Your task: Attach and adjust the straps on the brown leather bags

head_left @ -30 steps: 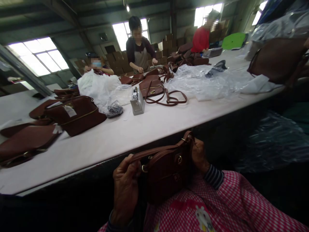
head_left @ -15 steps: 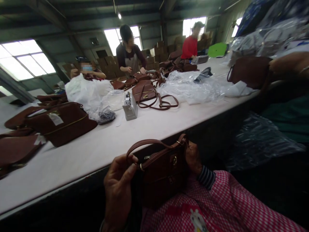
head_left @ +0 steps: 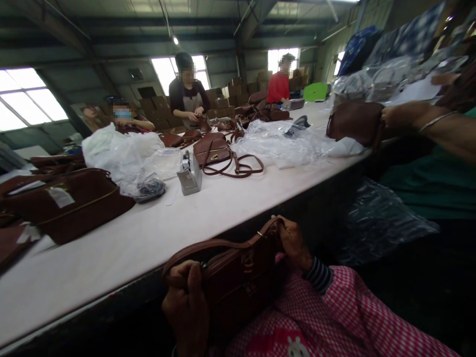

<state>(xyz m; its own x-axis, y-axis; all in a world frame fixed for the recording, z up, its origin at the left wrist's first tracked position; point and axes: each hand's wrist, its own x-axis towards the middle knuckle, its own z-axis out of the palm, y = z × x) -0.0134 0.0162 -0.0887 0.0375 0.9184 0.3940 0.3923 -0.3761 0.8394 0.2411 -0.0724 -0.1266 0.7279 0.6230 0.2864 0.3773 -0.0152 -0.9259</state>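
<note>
A brown handbag [head_left: 241,282] rests over my lap, tilted, with its zip edge and gold-coloured clasp showing. My left hand [head_left: 188,302] is closed on the bag's near-left upper corner, where the strap joins. At the opposite upper corner, my right hand [head_left: 295,243] grips the bag and the strap end. The strap [head_left: 211,244] arches along the top between both hands. The lower part of the bag is dark and hard to make out.
On the white table [head_left: 148,233] lie a grey tape dispenser [head_left: 190,174], a brown bag with a long strap [head_left: 211,148], clear plastic [head_left: 282,144] and larger brown bags [head_left: 74,203] at left. A neighbour's arm [head_left: 427,119] reaches in from the right.
My left hand has moved slightly down and closed around the bag's corner, its fingers now wrapped over it. The view has shifted to the right. A person across the table has brought both hands together.
</note>
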